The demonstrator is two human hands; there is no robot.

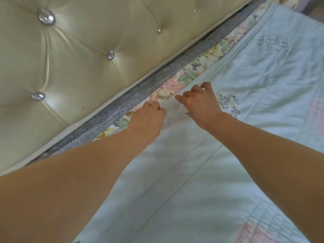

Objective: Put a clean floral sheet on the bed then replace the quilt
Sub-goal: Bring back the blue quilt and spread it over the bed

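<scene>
- Quilt (228, 137), pale green with faint blue flower sprigs and pink patches, covers most of the bed in my head view, and its top edge runs diagonally just short of the headboard.
- I see the floral sheet (191, 67) as a narrow strip of pink and yellow flowers between the quilt's top edge and the grey mattress edge (140, 88).
- My left hand (147, 116) sits at the quilt's top edge, fingers curled under; they seem to pinch the fabric where quilt meets sheet, though the fingertips are hidden from me.
- My right hand (201, 100) lies just beside the left one, on the quilt near the same edge, fingers bent and bunched, apparently gripping a fold of the quilt.
- Both forearms reach in from the bottom of the view, over the quilt.
- The cream padded headboard (78, 50) with shiny buttons fills the upper left, touching the grey mattress edge.
</scene>
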